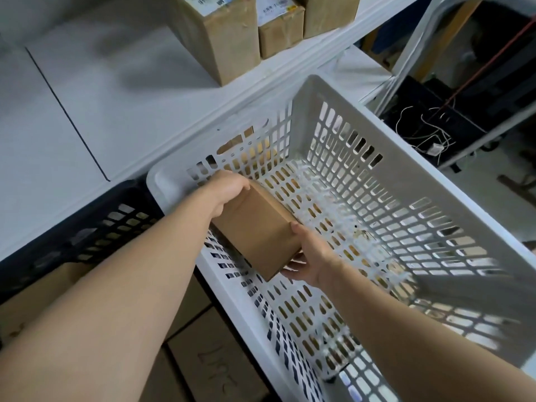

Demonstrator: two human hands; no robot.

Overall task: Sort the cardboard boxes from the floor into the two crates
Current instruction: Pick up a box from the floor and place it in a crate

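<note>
- The cardboard box (255, 230) I hold is plain brown card, matt and smooth, with clean creases.
- My hands, the left hand (224, 190) and the right hand (309, 258), are bare skin on that card.
- The white crate (435, 181) is moulded plastic lattice, smooth with a faint sheen along its rim.
- The black crate (87, 233) looks like the same slotted plastic, duller.
- The shelf (101, 111) reads as a smooth, matt pale board.
- At its far edge, the taped boxes (229, 39) are rougher brown card under glossy clear tape, with paper labels.
</note>
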